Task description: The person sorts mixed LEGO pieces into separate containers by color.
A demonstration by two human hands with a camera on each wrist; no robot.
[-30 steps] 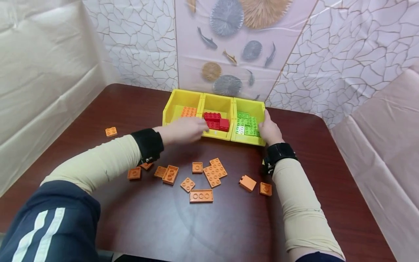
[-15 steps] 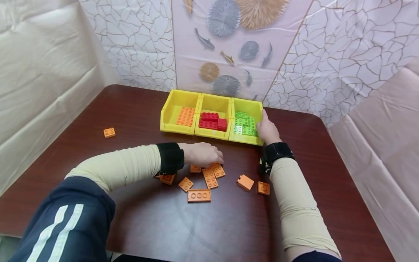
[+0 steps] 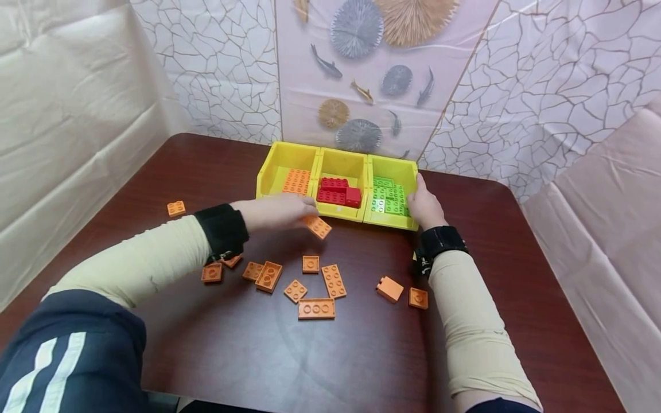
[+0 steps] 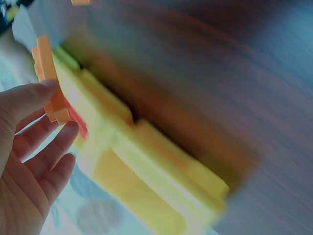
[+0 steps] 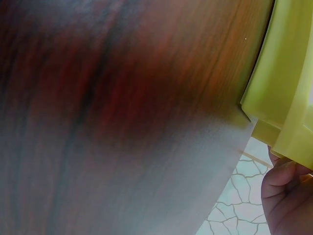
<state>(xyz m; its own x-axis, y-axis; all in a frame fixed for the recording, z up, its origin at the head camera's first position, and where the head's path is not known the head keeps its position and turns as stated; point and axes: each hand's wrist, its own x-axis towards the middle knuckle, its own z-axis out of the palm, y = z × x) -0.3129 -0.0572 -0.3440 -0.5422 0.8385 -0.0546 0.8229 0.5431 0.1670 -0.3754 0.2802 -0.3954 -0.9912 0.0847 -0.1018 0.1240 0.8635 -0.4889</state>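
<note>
My left hand (image 3: 279, 211) pinches an orange toy building brick (image 3: 317, 226) by one end, just in front of the left yellow bin (image 3: 276, 155). In the left wrist view the thumb and fingertips press the brick (image 4: 49, 78) from both sides. My right hand (image 3: 426, 205) grips the outer side wall of the right yellow bin (image 3: 392, 166), its thumb along the rim. The right wrist view has curled fingers (image 5: 281, 178) at the bin's edge. Orange bricks (image 3: 296, 180) lie in the left bin, red ones (image 3: 333, 195) in the middle bin, green ones (image 3: 392, 198) in the right.
Several orange bricks are scattered over the dark wooden table (image 3: 232, 355), including a long one (image 3: 317, 308), an eight-stud one (image 3: 333, 281) and one lying on its side (image 3: 389, 289). A lone brick (image 3: 176, 208) sits far left. Patterned cloth (image 3: 217, 69) hangs behind the table.
My left hand reached from the bins to the loose bricks, picked up one orange brick beside the eight-stud one, and came back toward the left bin. The right hand stayed at the right bin.
</note>
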